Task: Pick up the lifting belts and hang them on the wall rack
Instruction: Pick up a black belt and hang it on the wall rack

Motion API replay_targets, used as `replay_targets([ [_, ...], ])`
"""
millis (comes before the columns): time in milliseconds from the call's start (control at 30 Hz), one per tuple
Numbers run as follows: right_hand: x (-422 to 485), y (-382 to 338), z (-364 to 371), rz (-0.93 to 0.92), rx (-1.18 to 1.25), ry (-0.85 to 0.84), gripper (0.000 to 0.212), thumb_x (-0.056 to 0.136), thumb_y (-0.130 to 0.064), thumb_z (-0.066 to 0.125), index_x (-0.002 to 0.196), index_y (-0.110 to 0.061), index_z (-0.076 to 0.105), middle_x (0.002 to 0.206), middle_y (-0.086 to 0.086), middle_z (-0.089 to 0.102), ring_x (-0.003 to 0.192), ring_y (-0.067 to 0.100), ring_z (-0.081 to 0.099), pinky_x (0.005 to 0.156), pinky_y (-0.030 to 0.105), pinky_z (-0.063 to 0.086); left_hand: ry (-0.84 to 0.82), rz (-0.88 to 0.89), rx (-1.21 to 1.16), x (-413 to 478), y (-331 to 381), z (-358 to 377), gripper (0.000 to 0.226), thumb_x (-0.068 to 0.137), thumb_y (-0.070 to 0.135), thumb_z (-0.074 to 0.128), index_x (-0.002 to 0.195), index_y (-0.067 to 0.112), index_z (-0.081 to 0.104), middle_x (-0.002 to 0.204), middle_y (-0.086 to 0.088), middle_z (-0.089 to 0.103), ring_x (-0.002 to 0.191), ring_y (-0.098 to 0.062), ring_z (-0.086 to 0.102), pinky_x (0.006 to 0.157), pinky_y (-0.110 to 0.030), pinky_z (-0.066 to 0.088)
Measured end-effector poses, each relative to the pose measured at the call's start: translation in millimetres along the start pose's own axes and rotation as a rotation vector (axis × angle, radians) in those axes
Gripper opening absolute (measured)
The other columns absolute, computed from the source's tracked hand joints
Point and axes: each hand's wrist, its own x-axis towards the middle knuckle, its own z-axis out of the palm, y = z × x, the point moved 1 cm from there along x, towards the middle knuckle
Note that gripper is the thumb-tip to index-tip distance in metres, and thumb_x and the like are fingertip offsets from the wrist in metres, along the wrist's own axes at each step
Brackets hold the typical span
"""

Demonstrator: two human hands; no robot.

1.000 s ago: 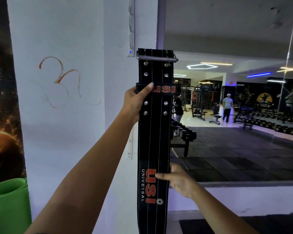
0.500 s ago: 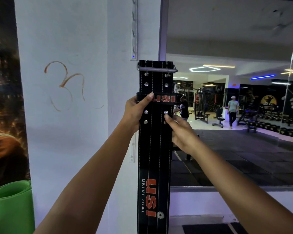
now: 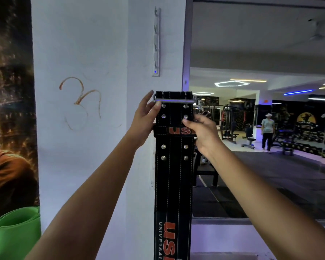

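Note:
A black leather lifting belt (image 3: pixel 174 177) with red lettering and silver rivets hangs straight down in front of me, its metal buckle at the top. My left hand (image 3: pixel 145 121) grips its left edge just under the buckle, thumb on the front. My right hand (image 3: pixel 201 132) grips the right edge at the keeper loop. A narrow white wall rack (image 3: pixel 156 42) with hooks runs vertically on the white pillar, directly above the buckle and apart from it.
A large wall mirror (image 3: pixel 261 128) fills the right side and reflects the gym floor, machines and a standing person. A rolled green mat (image 3: pixel 17 233) stands at the lower left below a dark poster. The white pillar carries an orange scribble.
My right hand has climbed from the belt's lower lettering to the keeper loop. My left hand has shifted up to just below the buckle. The rack shows more fully above.

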Motion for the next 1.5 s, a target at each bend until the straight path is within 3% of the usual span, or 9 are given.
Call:
replay_targets([
  [200, -3, 13, 2, 0.014, 0.065, -0.069, 0.020, 0.079, 0.002, 0.065, 0.084, -0.017, 0.065, 0.085, -0.001, 0.065, 0.082, 0.013, 0.061, 0.078, 0.028, 0.049, 0.025, 0.162, 0.170, 8, 3, -7, 0.013, 0.097, 0.015, 0.048, 0.090, 0.019, 0.058, 0.090, 0.007, 0.058, 0.071, 0.001, 0.060, 0.067, -0.024, 0.054],
  [400, -8, 33, 5, 0.068, -0.044, -0.108, 0.046, 0.078, -0.002, 0.068, 0.122, -0.005, 0.054, 0.107, 0.009, 0.067, 0.105, 0.025, 0.063, 0.089, 0.033, 0.049, 0.276, 0.140, 0.033, 17, 3, 5, 0.025, 0.097, 0.023, 0.047, 0.072, 0.021, 0.049, 0.064, -0.004, 0.051, 0.062, -0.017, 0.053, 0.057, -0.029, 0.045],
  [567, -8, 21, 8, 0.099, -0.133, -0.279, 0.041, 0.089, -0.037, 0.053, 0.127, -0.023, 0.047, 0.113, -0.014, 0.058, 0.101, 0.004, 0.057, 0.089, 0.033, 0.047, 0.374, 0.088, -0.003, 22, -6, -1, 0.026, 0.095, 0.029, 0.048, 0.071, 0.020, 0.046, 0.082, -0.021, 0.053, 0.059, -0.022, 0.056, 0.061, -0.035, 0.044],
  [733, 23, 1, 31, 0.050, -0.038, -0.249, 0.044, 0.085, -0.056, 0.047, 0.124, -0.037, 0.052, 0.136, -0.007, 0.051, 0.131, 0.018, 0.041, 0.102, 0.049, 0.042, 0.371, 0.062, -0.004, 37, -10, -10, 0.027, 0.094, 0.032, 0.049, 0.071, 0.019, 0.045, 0.085, -0.022, 0.054, 0.052, -0.018, 0.056, 0.062, -0.036, 0.044],
  [867, 53, -2, 58, -0.083, -0.010, -0.128, 0.030, 0.084, -0.059, 0.047, 0.087, -0.035, 0.065, 0.090, -0.009, 0.075, 0.120, 0.029, 0.054, 0.106, 0.060, 0.035, 0.377, 0.089, 0.077, 56, -15, -14, 0.029, 0.096, 0.032, 0.047, 0.070, 0.018, 0.045, 0.082, -0.020, 0.056, 0.055, -0.015, 0.059, 0.067, -0.035, 0.047],
  [1033, 101, -5, 80, -0.138, 0.102, -0.003, 0.032, 0.092, -0.040, 0.048, 0.072, -0.020, 0.063, 0.055, -0.004, 0.070, 0.089, 0.031, 0.065, 0.100, 0.053, 0.044, 0.382, 0.155, 0.128, 101, -18, -28, 0.029, 0.096, 0.030, 0.046, 0.069, 0.019, 0.045, 0.075, -0.010, 0.054, 0.044, -0.001, 0.059, 0.065, -0.030, 0.046],
  [1133, 134, -9, 90, -0.188, 0.124, 0.016, 0.031, 0.093, -0.030, 0.050, 0.069, -0.015, 0.061, 0.040, -0.006, 0.059, 0.067, 0.023, 0.065, 0.089, 0.043, 0.049, 0.404, 0.207, 0.168, 135, -21, -32, 0.029, 0.096, 0.031, 0.046, 0.069, 0.019, 0.047, 0.066, 0.001, 0.049, 0.053, -0.008, 0.062, 0.063, -0.029, 0.044],
  [1300, 209, -10, 103, -0.243, 0.094, 0.061, 0.032, 0.093, -0.028, 0.050, 0.066, -0.015, 0.060, 0.049, -0.003, 0.040, 0.054, 0.018, 0.065, 0.096, 0.045, 0.046, 0.439, 0.265, 0.203, 208, -33, -37, 0.030, 0.096, 0.031, 0.047, 0.068, 0.019, 0.048, 0.062, 0.003, 0.047, 0.064, -0.021, 0.062, 0.066, -0.031, 0.045],
  [1500, 296, -25, 119, -0.258, 0.092, 0.076, 0.034, 0.093, -0.024, 0.051, 0.062, -0.011, 0.057, 0.052, 0.000, 0.041, 0.053, 0.019, 0.062, 0.071, 0.034, 0.046, 0.494, 0.298, 0.296, 296, -34, -40, 0.031, 0.096, 0.034, 0.047, 0.073, 0.013, 0.052, 0.063, 0.003, 0.046, 0.057, -0.012, 0.043, 0.061, -0.027, 0.038],
])
